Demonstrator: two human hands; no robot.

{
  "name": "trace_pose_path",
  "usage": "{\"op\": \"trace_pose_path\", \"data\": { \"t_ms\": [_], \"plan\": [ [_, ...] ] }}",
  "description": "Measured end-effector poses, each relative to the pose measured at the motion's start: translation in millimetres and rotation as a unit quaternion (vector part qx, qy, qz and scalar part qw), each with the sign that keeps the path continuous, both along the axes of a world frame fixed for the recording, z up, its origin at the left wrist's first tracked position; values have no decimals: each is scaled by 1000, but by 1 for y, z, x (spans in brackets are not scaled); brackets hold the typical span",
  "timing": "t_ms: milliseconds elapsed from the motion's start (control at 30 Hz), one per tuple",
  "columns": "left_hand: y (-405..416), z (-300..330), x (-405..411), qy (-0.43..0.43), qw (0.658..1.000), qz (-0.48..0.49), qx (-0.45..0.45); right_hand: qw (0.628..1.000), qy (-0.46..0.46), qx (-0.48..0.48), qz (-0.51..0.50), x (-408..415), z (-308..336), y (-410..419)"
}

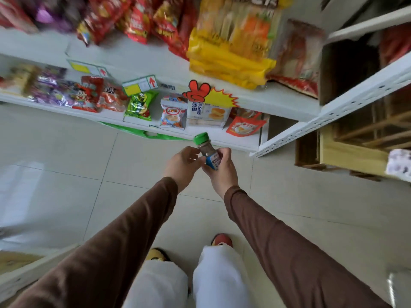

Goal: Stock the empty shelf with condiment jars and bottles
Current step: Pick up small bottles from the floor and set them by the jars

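A small spice bottle with a green cap, dark contents and a blue label is held in front of me above the tiled floor. My right hand is wrapped around its lower half. Beside it, my left hand has curled fingers whose tips touch the bottle's left side just under the cap. The bottle tilts with its cap toward the shelves. Both arms wear brown sleeves.
White shelves ahead hold snack bags and bread packs. A green bag lies on the floor at the shelf foot. Wooden crates and a white perforated shelf post stand at the right. A shelf corner sits low left.
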State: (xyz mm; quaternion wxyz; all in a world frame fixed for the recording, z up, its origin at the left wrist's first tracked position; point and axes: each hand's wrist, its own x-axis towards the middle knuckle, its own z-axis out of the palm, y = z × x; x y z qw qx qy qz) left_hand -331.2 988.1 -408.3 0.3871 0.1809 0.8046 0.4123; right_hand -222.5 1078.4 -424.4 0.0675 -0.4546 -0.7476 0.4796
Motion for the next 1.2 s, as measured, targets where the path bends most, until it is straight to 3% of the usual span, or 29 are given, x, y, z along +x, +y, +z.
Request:
{"op": "trace_pose_path", "data": {
  "t_ms": [300, 533, 767, 1200],
  "plan": [
    [-15, 289, -21, -14, 988, 15, 156, 987, 156, 43, 9, -21, 280, -26],
    [-19, 424, -80, 23, 970, -3, 241, 965, 256, 49, 14, -76, 410, -30],
    [-9, 484, -147, 104, 966, -57, 228, 955, 296, 32, 10, -139, 460, -3],
    [-11, 494, -264, 196, 965, -87, 154, 964, 252, 82, 1, -256, 477, 10]
  ]
}}
